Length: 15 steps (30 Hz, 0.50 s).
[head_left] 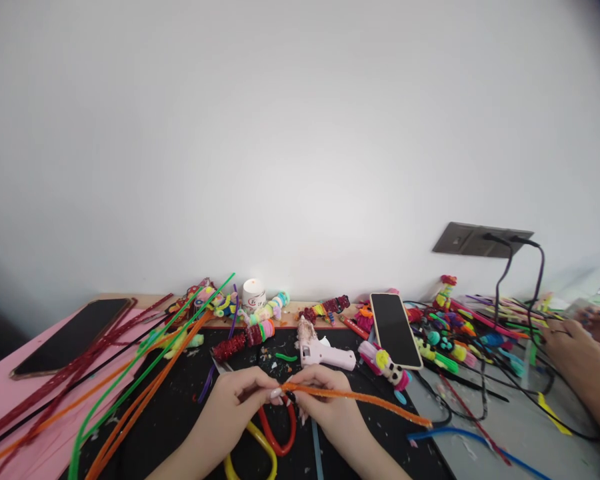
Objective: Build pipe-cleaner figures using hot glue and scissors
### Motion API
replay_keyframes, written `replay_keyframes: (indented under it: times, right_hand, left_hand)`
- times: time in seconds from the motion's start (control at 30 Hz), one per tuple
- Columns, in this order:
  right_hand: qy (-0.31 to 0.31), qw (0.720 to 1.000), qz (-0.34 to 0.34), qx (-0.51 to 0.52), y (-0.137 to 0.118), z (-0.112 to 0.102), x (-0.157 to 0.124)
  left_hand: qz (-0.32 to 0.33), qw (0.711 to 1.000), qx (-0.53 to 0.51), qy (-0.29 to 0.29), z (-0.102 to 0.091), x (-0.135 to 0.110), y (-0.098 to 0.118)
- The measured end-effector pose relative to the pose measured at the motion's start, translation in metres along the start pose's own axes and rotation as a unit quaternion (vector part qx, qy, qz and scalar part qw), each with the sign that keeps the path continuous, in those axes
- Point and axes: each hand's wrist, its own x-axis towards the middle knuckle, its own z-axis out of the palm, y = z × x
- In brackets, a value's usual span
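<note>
An orange pipe cleaner (370, 398) is pinched near one end between the fingers of my left hand (230, 403) and my right hand (333, 403), whose fingertips almost meet. Its long free end stretches off to the right, past my right hand. Something small and dark shows at the fingertips, too small to make out. Just below my hands lie scissors with one red and one yellow handle loop (292, 433) on the black mat (375, 427). A pale pink glue gun (330, 355) rests beyond my right hand, and a dark red pipe cleaner roll (230, 347) beyond my left.
Long pipe cleaners (105, 387) and a phone (70, 337) lie on a pink sheet at left. Another phone (395, 330), a white paper cup (254, 295) and several fuzzy figures line the wall. Black cords hang from an outlet (480, 239). Another person's hand (570, 353) is at right.
</note>
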Motion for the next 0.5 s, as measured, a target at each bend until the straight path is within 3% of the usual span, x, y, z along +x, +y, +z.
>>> replay_keyframes:
  times: [0.5]
  right_hand:
    - [0.0, 0.999, 0.033, 0.042, -0.005, 0.0022, 0.0005]
  left_hand:
    - [-0.008, 1.0, -0.013, -0.001, 0.0007, 0.0017, -0.0038]
